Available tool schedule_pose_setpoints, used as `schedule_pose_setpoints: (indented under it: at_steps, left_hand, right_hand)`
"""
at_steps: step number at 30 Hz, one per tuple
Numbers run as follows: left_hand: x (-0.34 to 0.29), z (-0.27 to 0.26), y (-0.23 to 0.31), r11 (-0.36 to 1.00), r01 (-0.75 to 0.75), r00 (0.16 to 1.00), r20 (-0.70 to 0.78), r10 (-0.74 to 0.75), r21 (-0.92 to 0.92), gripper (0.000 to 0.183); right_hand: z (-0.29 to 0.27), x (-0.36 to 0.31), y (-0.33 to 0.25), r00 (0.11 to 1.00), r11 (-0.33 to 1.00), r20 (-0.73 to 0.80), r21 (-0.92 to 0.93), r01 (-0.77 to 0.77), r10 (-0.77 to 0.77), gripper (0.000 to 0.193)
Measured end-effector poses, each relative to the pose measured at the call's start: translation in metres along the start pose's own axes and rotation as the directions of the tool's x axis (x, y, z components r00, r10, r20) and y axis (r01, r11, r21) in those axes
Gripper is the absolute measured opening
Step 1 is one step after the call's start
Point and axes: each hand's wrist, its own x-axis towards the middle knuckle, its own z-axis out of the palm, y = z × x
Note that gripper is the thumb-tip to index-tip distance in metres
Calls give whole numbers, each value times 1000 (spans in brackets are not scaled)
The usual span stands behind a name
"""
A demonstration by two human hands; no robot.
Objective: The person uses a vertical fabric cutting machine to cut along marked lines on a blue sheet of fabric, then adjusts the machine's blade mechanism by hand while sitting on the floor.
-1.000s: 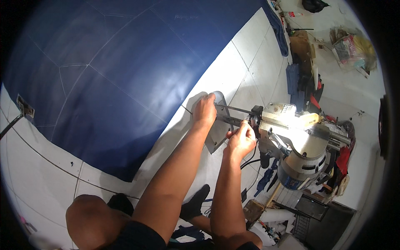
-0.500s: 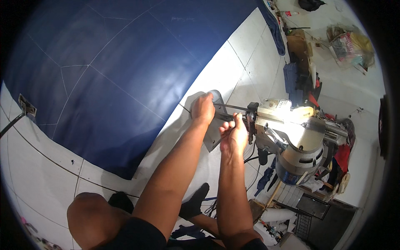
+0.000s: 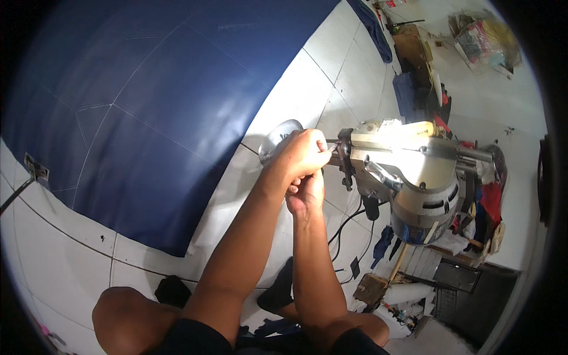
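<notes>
A cloth-cutting machine (image 3: 414, 155) with a silver motor body lies on its side on the floor, right of my hands. Its metal base plate (image 3: 275, 141) shows behind my left hand (image 3: 303, 154), which is closed over the narrow part between plate and body. A thin shiny piece shows by its thumb and fingertips; what the fingers grip is mostly covered. Directly below, touching it, my right hand (image 3: 309, 194) has its fingers curled upward. Whatever the right hand holds is hidden behind the left.
Dark blue cloth (image 3: 177, 118) with chalk lines spreads over the white tiled floor on the left. A black cable (image 3: 340, 228) runs below the machine. Along the right wall lie a plastic bag of scraps (image 3: 488, 44), a cardboard piece (image 3: 412, 50) and a wooden-handled tool (image 3: 399, 263).
My right hand has moved left from beside the machine's body to under my left hand. My left hand has shifted right, fingers now toward the body. The base plate appears turned.
</notes>
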Motion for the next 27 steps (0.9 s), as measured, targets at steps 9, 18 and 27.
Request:
schedule_pose_setpoints:
  at_steps: [9,18,27]
  left_hand:
    - [-9,20,3,939,29,969,-242,58,344,25]
    - [-7,25,12,890,106,978,-208,-13,442,25]
    - [-10,45,22,859,233,891,-454,0,456,28]
  right_hand:
    - [0,12,8,987,994,146,82,-75,62,27]
    - [-5,-15,-1,996,995,69,-83,-53,59,34]
    - [-96,-63,-56,99,-427,450,-885,188,-888,32]
